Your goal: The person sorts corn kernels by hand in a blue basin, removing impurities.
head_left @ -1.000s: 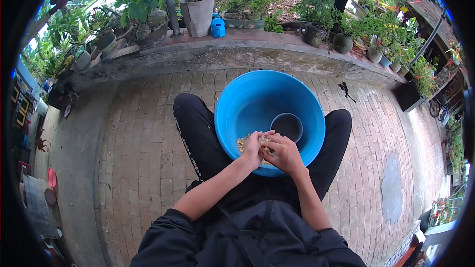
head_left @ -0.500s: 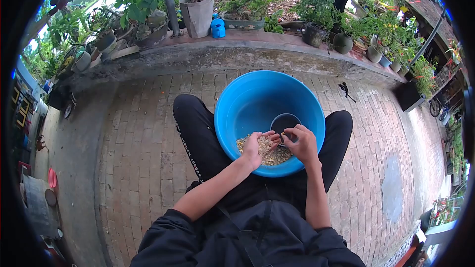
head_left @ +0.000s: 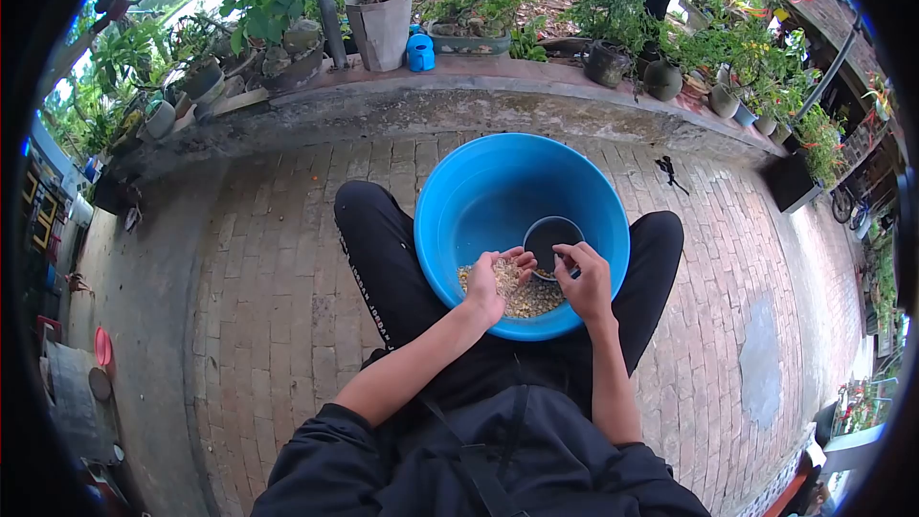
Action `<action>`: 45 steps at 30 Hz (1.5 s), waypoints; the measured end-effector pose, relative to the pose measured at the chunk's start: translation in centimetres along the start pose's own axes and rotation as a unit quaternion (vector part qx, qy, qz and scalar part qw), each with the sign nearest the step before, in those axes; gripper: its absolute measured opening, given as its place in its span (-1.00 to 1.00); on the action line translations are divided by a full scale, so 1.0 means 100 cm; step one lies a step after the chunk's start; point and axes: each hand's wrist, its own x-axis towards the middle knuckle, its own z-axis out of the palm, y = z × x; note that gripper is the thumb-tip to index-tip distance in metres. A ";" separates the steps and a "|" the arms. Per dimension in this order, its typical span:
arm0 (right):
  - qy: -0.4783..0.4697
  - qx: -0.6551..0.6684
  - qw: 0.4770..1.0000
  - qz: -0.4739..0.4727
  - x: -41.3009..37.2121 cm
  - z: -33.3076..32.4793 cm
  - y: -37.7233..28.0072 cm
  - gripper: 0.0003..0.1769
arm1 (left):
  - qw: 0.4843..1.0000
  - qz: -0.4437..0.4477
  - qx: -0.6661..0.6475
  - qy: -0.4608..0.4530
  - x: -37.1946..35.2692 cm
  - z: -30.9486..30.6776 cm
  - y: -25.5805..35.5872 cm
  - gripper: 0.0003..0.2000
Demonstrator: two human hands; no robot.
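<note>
A large blue plastic basin (head_left: 498, 182) rests between my knees on my lap. A heap of small tan grains (head_left: 532, 299) lies in its near side, and a small dark bowl (head_left: 550, 236) sits inside it to the right. My left hand (head_left: 496, 284) is cupped palm-up over the heap with a handful of grains in it. My right hand (head_left: 584, 280) hovers at the near rim of the dark bowl, thumb and fingers pinched together on something too small to make out.
I sit cross-legged in black trousers on a brick-paved floor (head_left: 278, 278). A concrete ledge (head_left: 459, 101) runs ahead, lined with potted plants and a small blue watering can (head_left: 420, 53). Black scissors (head_left: 667, 172) lie on the bricks at the right.
My right hand left the left palm and moved right to the rim of the dark bowl. My left hand stayed cupped over the grains.
</note>
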 end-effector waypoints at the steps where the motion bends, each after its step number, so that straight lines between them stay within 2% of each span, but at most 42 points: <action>1: 0.000 0.000 1.000 0.000 -0.001 0.002 -0.006 -0.80 | 1.000 -0.004 -0.003 -0.003 0.001 -0.001 0.000 -0.60; 5: -0.054 0.056 0.996 -0.036 -0.006 0.011 -0.026 -0.79 | 0.999 -0.018 0.004 -0.030 -0.001 0.000 0.001 -0.58; 7: -0.092 0.056 0.988 -0.111 -0.009 0.015 -0.030 -0.80 | 0.999 -0.030 0.005 -0.044 -0.004 0.002 0.002 -0.57; 14: -0.095 -0.037 0.982 -0.158 -0.011 0.027 -0.029 -0.77 | 0.996 -0.043 0.060 -0.057 -0.011 0.010 0.003 -0.55; 24: -0.069 -0.074 0.981 -0.163 -0.010 0.035 -0.030 -0.79 | 0.994 -0.045 0.084 -0.049 -0.007 0.004 0.001 -0.55; 33: -0.048 0.022 0.990 -0.128 -0.012 0.033 -0.037 -0.81 | 0.994 -0.057 0.064 -0.064 -0.007 0.006 0.002 -0.52; 38: -0.068 0.057 0.992 -0.092 -0.013 0.032 -0.035 -0.81 | 0.995 -0.060 0.059 -0.058 -0.005 0.004 0.001 -0.54; 45: -0.086 0.041 0.993 -0.070 -0.014 0.030 -0.037 -0.81 | 0.994 -0.063 0.066 -0.052 -0.009 0.007 0.002 -0.54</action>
